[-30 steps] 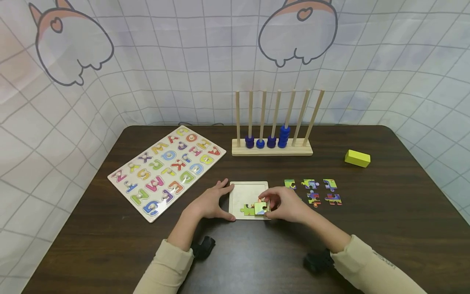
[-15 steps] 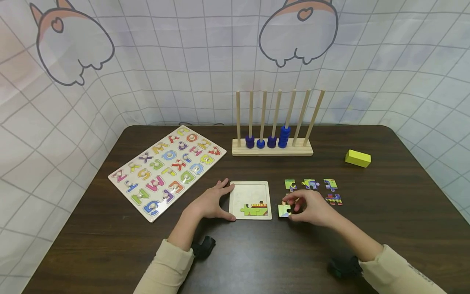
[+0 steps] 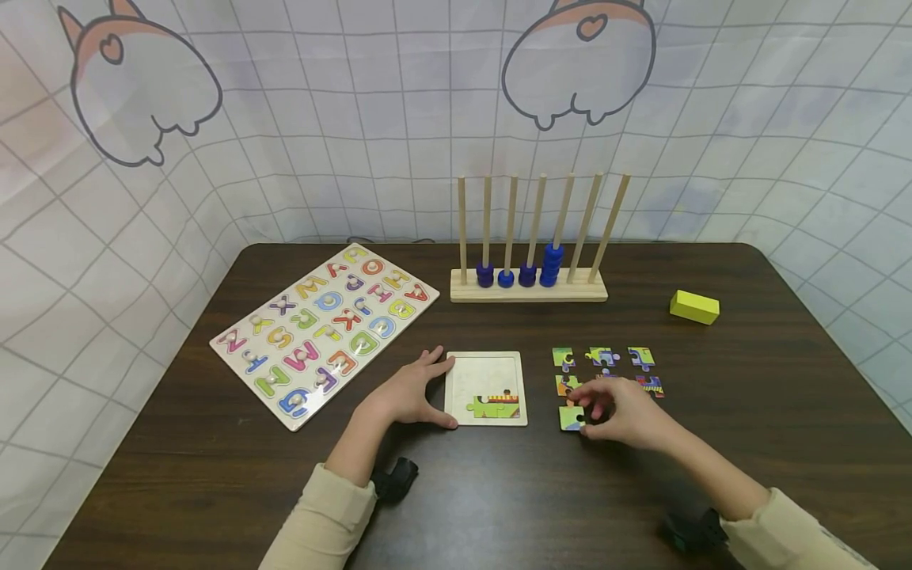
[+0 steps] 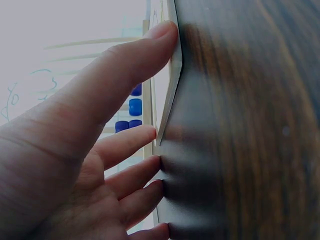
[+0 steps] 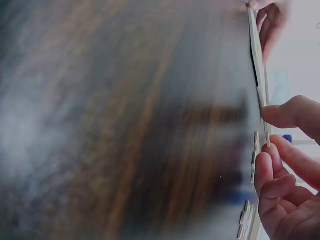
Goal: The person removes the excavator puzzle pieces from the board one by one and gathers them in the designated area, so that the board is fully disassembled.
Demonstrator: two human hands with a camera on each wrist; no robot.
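Note:
My left hand [image 3: 404, 396] is spread along the left side of a square wooden puzzle tray [image 3: 473, 372]. Its thumb touches the near left corner, and a fingertip is at the far left side. Joined green jigsaw pieces [image 3: 492, 408] lie in the tray's lower right part. To the right of the tray, my right hand [image 3: 627, 412] pinches a pale green and blue jigsaw piece [image 3: 571, 418] between thumb and fingers. The right wrist view shows the piece edge-on, close over the table. Several loose jigsaw pieces [image 3: 602, 356] lie just beyond this hand, some partly hidden by it.
An alphabet board [image 3: 321, 328] with knobbed letters lies at the left. Behind the tray stands a wooden peg rack [image 3: 527, 293] with blue beads. A yellow block [image 3: 694, 307] sits at the back right of the dark table [image 3: 484, 507].
My right hand has carried the pinched piece from over the tray to the right, beside the loose pieces. The joined pieces in the tray have come into view. My left hand has stayed put.

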